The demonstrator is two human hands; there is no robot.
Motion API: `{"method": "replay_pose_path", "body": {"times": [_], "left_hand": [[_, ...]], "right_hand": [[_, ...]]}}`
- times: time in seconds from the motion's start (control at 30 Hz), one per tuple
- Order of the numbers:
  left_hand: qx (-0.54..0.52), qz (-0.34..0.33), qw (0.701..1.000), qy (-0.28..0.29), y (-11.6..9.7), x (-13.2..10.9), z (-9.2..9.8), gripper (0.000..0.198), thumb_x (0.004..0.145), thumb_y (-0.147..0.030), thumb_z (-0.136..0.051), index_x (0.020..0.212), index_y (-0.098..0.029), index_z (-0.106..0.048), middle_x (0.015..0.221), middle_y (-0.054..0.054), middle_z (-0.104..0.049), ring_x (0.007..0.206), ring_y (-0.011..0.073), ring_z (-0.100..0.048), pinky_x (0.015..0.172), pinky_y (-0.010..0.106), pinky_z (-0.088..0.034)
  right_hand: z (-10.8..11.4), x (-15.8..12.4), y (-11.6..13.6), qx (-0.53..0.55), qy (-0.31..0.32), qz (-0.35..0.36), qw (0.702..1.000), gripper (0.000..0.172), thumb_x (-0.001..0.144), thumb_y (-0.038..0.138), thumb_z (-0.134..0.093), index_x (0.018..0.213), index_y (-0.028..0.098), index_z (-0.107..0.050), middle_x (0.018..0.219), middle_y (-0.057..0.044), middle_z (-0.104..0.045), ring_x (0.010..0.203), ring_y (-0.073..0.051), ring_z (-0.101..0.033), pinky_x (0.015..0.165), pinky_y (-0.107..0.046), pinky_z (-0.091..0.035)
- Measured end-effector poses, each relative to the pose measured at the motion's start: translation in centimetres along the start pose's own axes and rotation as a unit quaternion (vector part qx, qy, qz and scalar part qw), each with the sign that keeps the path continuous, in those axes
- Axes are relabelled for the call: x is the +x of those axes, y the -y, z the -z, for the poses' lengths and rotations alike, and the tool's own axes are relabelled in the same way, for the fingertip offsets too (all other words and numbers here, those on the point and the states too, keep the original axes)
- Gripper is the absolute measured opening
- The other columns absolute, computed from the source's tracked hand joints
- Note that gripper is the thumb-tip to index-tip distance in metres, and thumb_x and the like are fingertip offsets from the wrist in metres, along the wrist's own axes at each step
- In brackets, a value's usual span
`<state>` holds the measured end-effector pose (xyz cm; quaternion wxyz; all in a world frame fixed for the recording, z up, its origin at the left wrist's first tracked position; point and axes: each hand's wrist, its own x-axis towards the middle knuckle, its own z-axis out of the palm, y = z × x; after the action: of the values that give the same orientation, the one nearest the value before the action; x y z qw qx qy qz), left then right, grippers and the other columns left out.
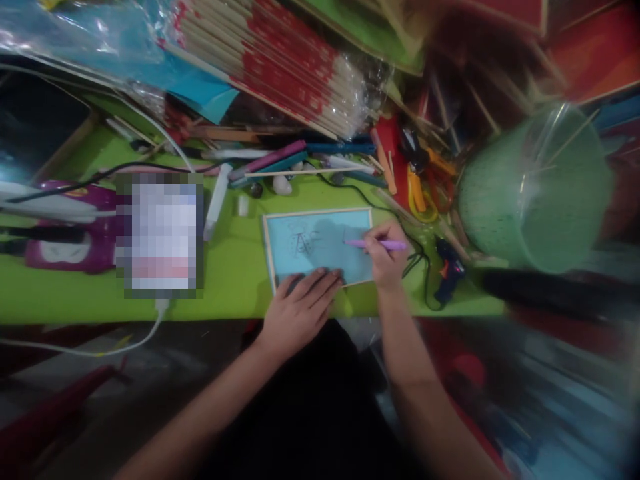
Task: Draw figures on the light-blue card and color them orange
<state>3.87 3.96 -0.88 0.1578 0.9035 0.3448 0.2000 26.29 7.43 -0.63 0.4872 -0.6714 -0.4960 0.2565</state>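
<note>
A light blue sheet point(325, 257) edged with thin pale wooden strips lies on the green tabletop in front of me. Dark pen lines form a small drawing on its left half, with a few fainter strokes further right. My right hand point(389, 257) grips a purple pen point(395, 245), whose tip points left and meets the sheet, or nearly so, right of its middle. Across the sheet's lower edge rests my left hand point(303, 307), flat with its fingers stretched out.
A glue gun point(447, 273) and a green bucket point(530, 193) stand to the right. Behind the sheet are orange-handled scissors point(416, 190), pens and loose sticks. Bundled red-and-white sticks point(280, 63) lie at the back. Cables and a purple device point(75, 230) occupy the left.
</note>
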Motion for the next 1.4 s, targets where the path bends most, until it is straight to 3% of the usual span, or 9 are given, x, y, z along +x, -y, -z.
{"method": "replay_pose_path", "body": {"times": [0.23, 0.4, 0.5, 0.63, 0.77, 0.9, 1.4], "left_hand": [[-0.005, -0.006, 1.0, -0.003, 0.1, -0.1, -0.1, 0.044, 0.104, -0.025, -0.06, 0.147, -0.028, -0.062, 0.149, -0.002, -0.066, 0.132, 0.0214, -0.065, 0.106, 0.043, -0.045], [-0.023, 0.015, 1.0, 0.01, -0.1, -0.1, 0.0, 0.05, 0.102, -0.024, -0.061, 0.151, -0.033, -0.058, 0.147, -0.001, -0.067, 0.133, 0.0235, -0.065, 0.107, 0.044, -0.046], [-0.033, 0.039, 0.998, 0.023, -0.9, 0.3, 0.3, 0.047, 0.102, -0.023, -0.059, 0.148, -0.032, -0.061, 0.147, 0.0, -0.068, 0.132, 0.0252, -0.065, 0.108, 0.047, -0.044], [-0.035, 0.039, 0.998, 0.031, -2.4, 1.3, 0.4, 0.039, 0.105, -0.026, -0.056, 0.142, -0.025, -0.067, 0.149, 0.001, -0.067, 0.129, 0.0245, -0.065, 0.109, 0.046, -0.043], [-0.041, 0.024, 0.997, 0.054, -3.1, 2.0, -0.4, 0.049, 0.103, -0.031, -0.06, 0.152, -0.027, -0.058, 0.156, 0.002, -0.061, 0.13, 0.0258, -0.062, 0.106, 0.044, -0.045], [-0.03, 0.026, 0.997, 0.061, -3.0, 1.8, -1.3, 0.053, 0.104, -0.03, -0.058, 0.156, -0.029, -0.053, 0.159, 0.001, -0.058, 0.131, 0.0255, -0.061, 0.105, 0.044, -0.046], [0.008, 0.013, 0.999, 0.037, -2.8, 1.7, -1.6, 0.043, 0.107, -0.031, -0.053, 0.149, -0.024, -0.061, 0.158, -0.003, -0.058, 0.128, 0.0224, -0.061, 0.103, 0.042, -0.047]], "right_hand": [[0.0, -0.1, -0.2, 0.018, 0.013, -0.01, 1.0, 0.016, 0.086, 0.032, -0.065, 0.073, 0.025, -0.058, 0.061, 0.006, -0.054, 0.058, -0.014, -0.052, 0.056, -0.03, -0.041], [-0.2, 0.1, -0.4, 0.058, -0.074, -0.022, 0.995, 0.013, 0.088, 0.034, -0.066, 0.08, 0.025, -0.061, 0.064, 0.006, -0.061, 0.056, -0.013, -0.055, 0.055, -0.029, -0.044], [-0.3, 0.1, -0.4, 0.081, -0.095, -0.029, 0.992, 0.014, 0.088, 0.034, -0.068, 0.081, 0.024, -0.06, 0.063, 0.007, -0.061, 0.053, -0.011, -0.055, 0.054, -0.027, -0.044], [-0.3, 0.1, -0.1, 0.049, -0.076, -0.033, 0.995, 0.016, 0.09, 0.036, -0.069, 0.083, 0.025, -0.06, 0.062, 0.008, -0.062, 0.053, -0.011, -0.057, 0.053, -0.026, -0.044], [-0.3, 0.1, 0.3, 0.013, -0.059, -0.028, 0.998, 0.02, 0.091, 0.04, -0.068, 0.084, 0.024, -0.06, 0.063, 0.007, -0.064, 0.055, -0.012, -0.059, 0.053, -0.027, -0.046], [-0.4, 0.1, 0.3, 0.016, -0.055, -0.031, 0.998, 0.021, 0.093, 0.042, -0.067, 0.085, 0.024, -0.058, 0.064, 0.006, -0.063, 0.055, -0.012, -0.057, 0.055, -0.028, -0.047], [-0.2, 0.0, -0.4, -0.023, -0.031, -0.014, 0.999, 0.02, 0.091, 0.038, -0.067, 0.079, 0.024, -0.059, 0.066, 0.006, -0.057, 0.058, -0.012, -0.052, 0.057, -0.029, -0.043]]}}
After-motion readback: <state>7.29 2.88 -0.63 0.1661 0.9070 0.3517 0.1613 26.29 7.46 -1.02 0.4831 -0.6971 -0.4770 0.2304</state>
